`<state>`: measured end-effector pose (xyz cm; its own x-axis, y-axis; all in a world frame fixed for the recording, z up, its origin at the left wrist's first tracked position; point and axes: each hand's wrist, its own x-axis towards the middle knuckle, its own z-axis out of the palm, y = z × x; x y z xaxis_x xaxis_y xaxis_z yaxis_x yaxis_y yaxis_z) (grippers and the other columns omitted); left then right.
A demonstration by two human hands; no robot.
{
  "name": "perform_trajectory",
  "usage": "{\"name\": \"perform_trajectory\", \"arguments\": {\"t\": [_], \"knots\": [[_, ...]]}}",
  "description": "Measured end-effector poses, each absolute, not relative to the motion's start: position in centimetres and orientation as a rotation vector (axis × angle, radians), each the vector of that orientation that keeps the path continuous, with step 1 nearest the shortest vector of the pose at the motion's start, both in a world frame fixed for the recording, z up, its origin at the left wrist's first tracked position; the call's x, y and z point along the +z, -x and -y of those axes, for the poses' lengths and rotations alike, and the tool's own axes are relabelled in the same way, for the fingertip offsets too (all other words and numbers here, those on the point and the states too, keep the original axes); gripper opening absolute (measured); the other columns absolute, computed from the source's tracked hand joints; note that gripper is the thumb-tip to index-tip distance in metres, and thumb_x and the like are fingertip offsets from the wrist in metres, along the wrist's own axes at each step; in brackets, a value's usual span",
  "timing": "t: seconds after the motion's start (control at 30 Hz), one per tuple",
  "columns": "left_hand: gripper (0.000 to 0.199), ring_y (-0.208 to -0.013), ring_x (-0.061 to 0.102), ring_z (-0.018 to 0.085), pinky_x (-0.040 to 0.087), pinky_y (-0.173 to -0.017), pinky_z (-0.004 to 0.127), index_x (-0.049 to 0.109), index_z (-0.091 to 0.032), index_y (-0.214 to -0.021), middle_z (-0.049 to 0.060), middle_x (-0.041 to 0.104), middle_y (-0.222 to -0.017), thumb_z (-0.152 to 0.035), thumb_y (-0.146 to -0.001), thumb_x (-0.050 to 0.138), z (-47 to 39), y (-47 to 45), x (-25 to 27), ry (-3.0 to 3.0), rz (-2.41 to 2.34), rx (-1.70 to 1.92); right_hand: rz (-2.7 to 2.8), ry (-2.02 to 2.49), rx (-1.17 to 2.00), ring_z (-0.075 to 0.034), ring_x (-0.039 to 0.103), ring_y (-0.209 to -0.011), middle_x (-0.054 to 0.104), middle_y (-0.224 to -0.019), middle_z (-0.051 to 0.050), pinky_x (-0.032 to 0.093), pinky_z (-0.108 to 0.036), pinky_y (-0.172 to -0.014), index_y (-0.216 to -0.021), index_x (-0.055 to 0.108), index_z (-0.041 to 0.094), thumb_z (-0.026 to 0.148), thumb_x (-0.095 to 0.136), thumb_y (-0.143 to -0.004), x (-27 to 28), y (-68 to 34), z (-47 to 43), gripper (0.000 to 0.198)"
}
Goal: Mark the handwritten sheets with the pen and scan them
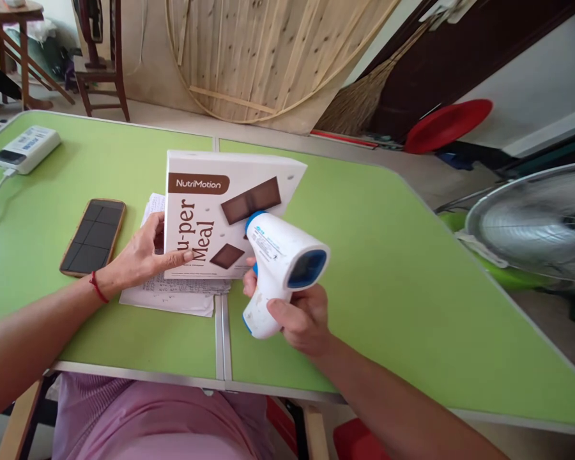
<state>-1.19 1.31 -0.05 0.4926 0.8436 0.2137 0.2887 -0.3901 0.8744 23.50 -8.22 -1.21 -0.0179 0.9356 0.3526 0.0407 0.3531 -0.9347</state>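
My left hand (156, 250) grips the left edge of a white NutriMotion box (199, 220), thumb across its front. The box stands upright and shows brown bar pictures. In my right hand (301, 316) is a white and blue infrared thermometer (278, 255), held by its handle. Its blue nose points at the front of the box, very close to it; whether they touch I cannot tell. The thermometer's dark display faces me. Handwritten papers (182, 300) lie under and behind the box, partly hidden by it and by my left hand.
A phone (94, 236) lies on the green table (388, 306), left of the papers. At the far left sits a white power bank (27, 149) with a cable. A fan (541, 220) stands beyond the right edge; a wooden chair (100, 70) is behind.
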Motion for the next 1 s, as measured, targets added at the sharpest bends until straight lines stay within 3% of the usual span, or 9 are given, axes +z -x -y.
{"name": "perform_trajectory", "arguments": {"t": [0.17,0.43,0.7,1.0], "knots": [[0.067,-0.099,0.07,0.031,0.061,-0.076,0.043,0.05,-0.019,-0.122,0.015,0.069,-0.117,-0.056,-0.076,0.079,-1.1,1.1,-0.24,-2.055,-0.978,0.862,1.422,1.018,0.916,-0.021,0.064,-0.061,0.069,-0.071,-0.004,0.056,-0.037,-0.053,-0.077,0.066,0.022,0.047,0.07,-0.076,-1.82,-23.31,8.34,0.025],[0.066,-0.11,0.065,0.033,0.058,-0.09,0.049,0.049,-0.019,-0.125,0.015,0.064,-0.124,-0.057,-0.079,0.075,-1.18,0.99,0.18,-2.064,-0.929,0.817,1.475,0.931,0.868,-0.021,0.066,-0.068,0.07,-0.077,-0.006,0.058,-0.037,-0.058,-0.089,0.07,0.022,0.051,0.074,-0.08,-1.72,-23.38,8.32,0.031],[0.059,-0.105,0.067,0.031,0.06,-0.084,0.045,0.051,-0.019,-0.123,0.015,0.065,-0.122,-0.05,-0.08,0.077,-1.33,1.11,0.09,-2.04,-0.889,0.818,1.436,0.936,0.941,-0.02,0.063,-0.065,0.069,-0.072,-0.005,0.056,-0.036,-0.057,-0.083,0.069,0.021,0.053,0.076,-0.079,-1.47,-23.26,8.43,0.033],[0.067,-0.107,0.064,0.032,0.056,-0.087,0.049,0.048,-0.018,-0.125,0.015,0.063,-0.124,-0.054,-0.078,0.078,-1.29,1.02,0.32,-1.933,-0.884,0.742,1.432,0.935,1.002,-0.022,0.068,-0.072,0.073,-0.08,-0.006,0.058,-0.038,-0.066,-0.093,0.074,0.021,0.048,0.075,-0.083,-2.04,-23.83,8.72,0.029]]}}
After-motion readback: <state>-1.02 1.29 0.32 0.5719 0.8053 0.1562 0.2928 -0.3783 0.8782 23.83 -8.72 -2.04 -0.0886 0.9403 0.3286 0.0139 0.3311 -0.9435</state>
